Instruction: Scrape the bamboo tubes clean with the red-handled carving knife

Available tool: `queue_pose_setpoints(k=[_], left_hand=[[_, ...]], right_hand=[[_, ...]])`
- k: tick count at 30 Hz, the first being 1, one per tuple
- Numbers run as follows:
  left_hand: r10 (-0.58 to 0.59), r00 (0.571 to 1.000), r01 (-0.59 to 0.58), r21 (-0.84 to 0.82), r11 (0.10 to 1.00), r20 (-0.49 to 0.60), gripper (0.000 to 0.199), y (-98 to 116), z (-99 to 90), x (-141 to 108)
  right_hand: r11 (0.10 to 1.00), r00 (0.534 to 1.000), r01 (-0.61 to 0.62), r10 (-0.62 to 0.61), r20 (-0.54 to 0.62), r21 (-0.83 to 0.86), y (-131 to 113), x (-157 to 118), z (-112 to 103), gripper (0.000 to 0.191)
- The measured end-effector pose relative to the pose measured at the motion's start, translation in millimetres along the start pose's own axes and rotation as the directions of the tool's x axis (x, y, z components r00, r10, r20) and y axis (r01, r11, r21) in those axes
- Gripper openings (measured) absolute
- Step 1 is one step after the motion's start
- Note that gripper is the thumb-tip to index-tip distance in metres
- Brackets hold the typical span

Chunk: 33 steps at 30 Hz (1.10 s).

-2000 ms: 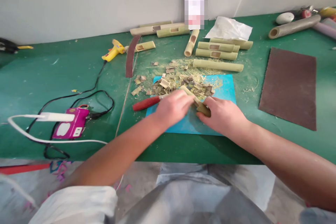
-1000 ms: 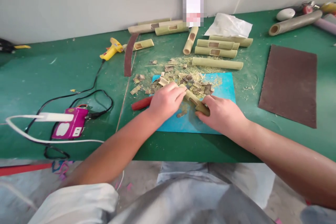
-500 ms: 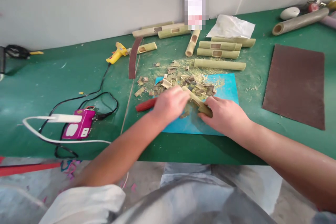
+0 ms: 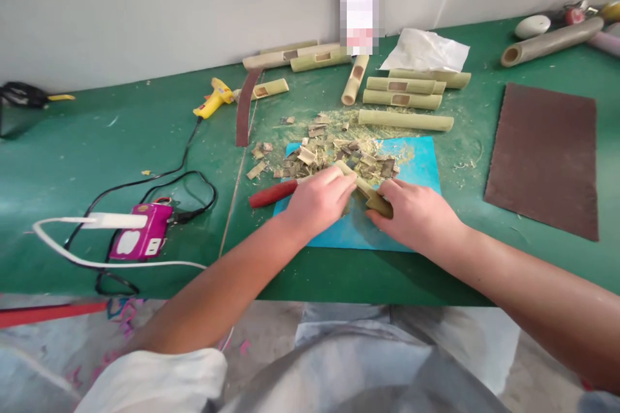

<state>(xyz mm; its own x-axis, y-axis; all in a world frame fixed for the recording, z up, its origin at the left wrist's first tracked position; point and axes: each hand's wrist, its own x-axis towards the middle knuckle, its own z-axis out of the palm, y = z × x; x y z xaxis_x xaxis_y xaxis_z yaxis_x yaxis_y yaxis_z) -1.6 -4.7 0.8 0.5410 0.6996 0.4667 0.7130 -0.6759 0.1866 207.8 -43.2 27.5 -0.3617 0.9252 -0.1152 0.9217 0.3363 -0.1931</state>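
A short bamboo tube (image 4: 371, 193) with a notch cut into its side lies slantwise between my hands, above the blue sheet (image 4: 372, 237). My right hand (image 4: 416, 213) grips its near end, thumb along the top. Curled around the far part of the tube are the fingers of my left hand (image 4: 322, 200); whether a small thing is also in them is hidden. A tool with a red handle (image 4: 272, 193) rests just left of and partly behind my left hand. Bamboo chips and shavings (image 4: 351, 153) are heaped beyond the hands.
Several notched bamboo tubes (image 4: 402, 99) lie farther back, near a white plastic bag (image 4: 426, 50). On the left are a yellow glue gun (image 4: 213, 100), a sandpaper strip (image 4: 245, 116) and a purple power strip (image 4: 140, 232) with cables. A brown sandpaper sheet (image 4: 542, 161) lies right.
My left hand has shifted slightly toward me and to the right along the bamboo tube. The right hand keeps its grip in nearly the same place.
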Motion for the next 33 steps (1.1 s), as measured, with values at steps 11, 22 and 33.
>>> queue_pose_setpoints(k=[11,22,33], left_hand=[[-0.056,0.998,0.052,-0.094,0.994,-0.038,0.022,-3.4,-2.9,3.0],[-0.093,0.995,0.089,-0.12,0.989,-0.031,0.023,-9.6,-0.9,2.3],[-0.071,0.997,0.068,-0.141,0.988,-0.012,0.024,-5.8,-1.6,0.7]], right_hand=[[1.0,1.0,-0.002,0.002,-0.007,-0.009,-0.2,-0.1,-0.9,0.023],[1.0,1.0,-0.001,0.001,-0.013,-0.01,-0.4,-2.3,-0.6,0.023],[1.0,1.0,0.007,-0.007,-0.006,-0.009,-1.1,-2.1,-1.5,0.023]])
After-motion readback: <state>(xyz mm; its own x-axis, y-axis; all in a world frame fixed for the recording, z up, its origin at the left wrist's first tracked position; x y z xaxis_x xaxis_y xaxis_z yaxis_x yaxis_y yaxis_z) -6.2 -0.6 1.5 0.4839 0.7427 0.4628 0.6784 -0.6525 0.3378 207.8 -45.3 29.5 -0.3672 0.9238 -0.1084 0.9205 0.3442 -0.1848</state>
